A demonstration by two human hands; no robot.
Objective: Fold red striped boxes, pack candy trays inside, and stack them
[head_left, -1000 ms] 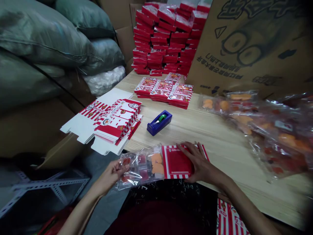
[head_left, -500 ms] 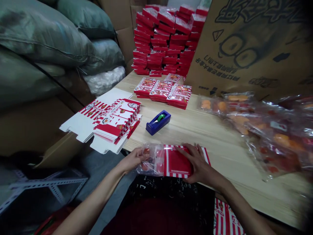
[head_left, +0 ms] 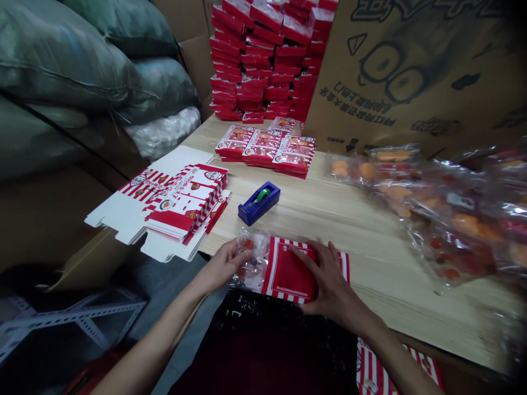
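Note:
At the front edge of the table, my left hand (head_left: 229, 263) pinches a clear plastic packet (head_left: 256, 262) with small orange-brown pieces in it. The packet's right end sits inside the open left end of a flat red-and-white striped box (head_left: 290, 271). My right hand (head_left: 329, 280) grips that box, fingers spread over its top and thumb at the near edge. Just beyond the packet stands a blue tape dispenser (head_left: 259, 203) with a green roll. To the left lies a stack of printed flat cartons (head_left: 189, 192).
Filled boxes (head_left: 263, 145) lie in short stacks behind the dispenser, before a tall pile of red boxes (head_left: 263, 60). Clear packets (head_left: 448, 214) are heaped on the right, below a large cardboard carton (head_left: 395, 82). Big sacks (head_left: 82, 71) stand at the left.
The packet has slid a little further into the box, so less of it shows. The box has tilted slightly. The whole view has shifted somewhat.

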